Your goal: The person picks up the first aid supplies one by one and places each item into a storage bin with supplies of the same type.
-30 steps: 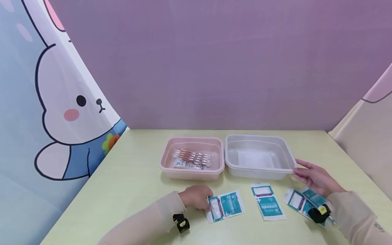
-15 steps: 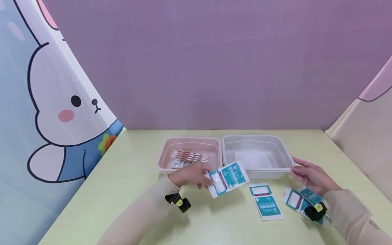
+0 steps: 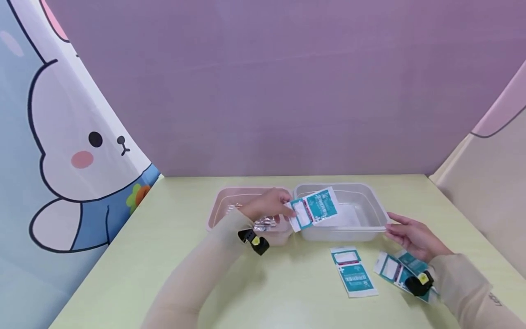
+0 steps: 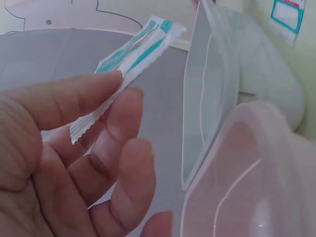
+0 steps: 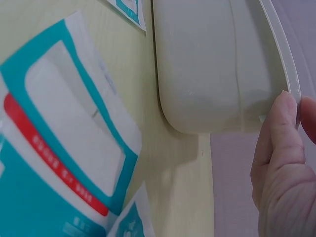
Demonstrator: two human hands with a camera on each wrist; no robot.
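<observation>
Packet [image 3: 319, 205] in my left hand [image 3: 270, 204]: it is up off the worktop [image 3: 296, 297], tilted, its free end pointing right over the left part of the white box [image 3: 343, 236], apart from that box's floor. I judge the work to be partway along: this packet is picked up but not yet set down. What seems to be left is one loose packet [image 3: 354, 273] lying flat on the near side of the white box, and a pair of overlapping packets [image 3: 389, 268] to its right, partly hidden by my right wrist. On the white box's floor I see only a pale rectangle, and I cannot tell whether it is a thing or the box itself. To the left, the pink box [image 3: 281, 239] holds wrapped swabs [image 3: 265, 223], partly hidden by my arm.

My left arm reaches from the near side, its wrist above the pink box; thumb and finger pinch the packet by its left end, the other fingers loosely bent below. My right arm comes in from the near right, over the overlapping packets, and that hand [image 3: 417, 237] pinches the white box's rim at its near right corner, which I take as steadying it.
</observation>
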